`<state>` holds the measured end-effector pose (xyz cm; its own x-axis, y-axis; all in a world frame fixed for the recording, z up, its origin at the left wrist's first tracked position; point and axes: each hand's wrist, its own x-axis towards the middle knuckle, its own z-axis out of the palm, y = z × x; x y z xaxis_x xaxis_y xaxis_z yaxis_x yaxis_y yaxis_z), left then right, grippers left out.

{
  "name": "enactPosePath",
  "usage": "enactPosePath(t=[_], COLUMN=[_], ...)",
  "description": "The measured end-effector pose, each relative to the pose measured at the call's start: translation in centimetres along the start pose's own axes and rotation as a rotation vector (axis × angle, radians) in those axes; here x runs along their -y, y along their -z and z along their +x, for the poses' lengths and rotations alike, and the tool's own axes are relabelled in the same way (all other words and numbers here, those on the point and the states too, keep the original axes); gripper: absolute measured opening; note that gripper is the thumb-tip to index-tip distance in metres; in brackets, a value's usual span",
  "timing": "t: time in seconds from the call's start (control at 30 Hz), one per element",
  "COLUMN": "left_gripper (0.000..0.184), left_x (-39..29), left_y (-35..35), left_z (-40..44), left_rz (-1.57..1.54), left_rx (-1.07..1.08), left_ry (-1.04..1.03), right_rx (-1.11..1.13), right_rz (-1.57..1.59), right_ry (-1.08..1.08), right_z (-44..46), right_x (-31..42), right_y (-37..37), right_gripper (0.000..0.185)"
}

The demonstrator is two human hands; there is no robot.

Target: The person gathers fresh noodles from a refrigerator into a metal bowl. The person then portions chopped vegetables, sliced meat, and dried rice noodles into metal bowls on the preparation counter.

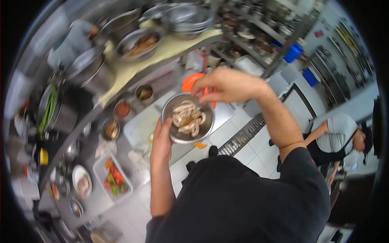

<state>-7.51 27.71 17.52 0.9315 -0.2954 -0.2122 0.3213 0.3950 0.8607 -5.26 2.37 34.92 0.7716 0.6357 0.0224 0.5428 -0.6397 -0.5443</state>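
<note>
A round metal bowl holds several pale, curved pieces of food with some brownish sauce among them. My left hand grips the bowl's left rim. Over the upper right rim hangs my right hand, its fingers bent downward and the thumb apart from them; nothing shows between them. Behind the bowl is a bright orange round object, partly hidden by my right hand. A pale cutting board lies on the counter left of the bowl.
A clear tray of cut peppers, an oval dish and small bowls stand on the counter. Above, a shelf carries pots and stacked metal bowls. One person bends at the right; another is at the upper left. A floor drain runs behind me.
</note>
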Motion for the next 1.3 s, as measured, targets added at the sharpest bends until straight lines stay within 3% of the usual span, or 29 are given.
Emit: enactPosePath(t=[0.17, 0.4, 0.6, 0.7, 0.8, 0.9, 1.3], left_gripper=[0.05, 0.051, 0.05, 0.052, 0.053, 0.04, 0.043], left_x=[2.3, 7.6, 20.3, 24.7, 26.8, 27.3, 32.4], left_y=[-3.9, -15.7, -26.2, -30.7, -33.8, -35.8, -35.6], left_z=[1.8, 6.1, 11.9, 13.6, 16.0, 18.1, 30.9], left_rz=[0.048, 0.183, 0.147, 0.117, 0.149, 0.183, -0.126], left_rx=[0.128, 0.318, 0.33, 0.275, 0.255, 0.153, -0.232], left_ry=[0.096, 0.171, 0.3, 0.446, 0.474, 0.478, 0.521], right_rx=[-0.135, -0.33, -0.505, -0.451, -0.375, -0.264, -0.093], right_rz=[0.205, 0.311, 0.261, 0.161, 0.235, 0.262, 0.54], right_ry=[-0.113, -0.282, -0.526, -0.784, -0.817, -0.888, -0.866], right_z=[-7.7, -21.0, -35.6, -41.5, -45.6, -46.8, -36.3], right_x=[-3.4, -12.0, -25.9, -31.0, -37.0, -41.6, -59.1], right_y=[0.0, 1.9, 2.3, 2.6, 0.5, -1.9, -7.8], right_gripper=[0.03, 0.034, 0.032, 0.035, 0.035, 0.037, 0.04])
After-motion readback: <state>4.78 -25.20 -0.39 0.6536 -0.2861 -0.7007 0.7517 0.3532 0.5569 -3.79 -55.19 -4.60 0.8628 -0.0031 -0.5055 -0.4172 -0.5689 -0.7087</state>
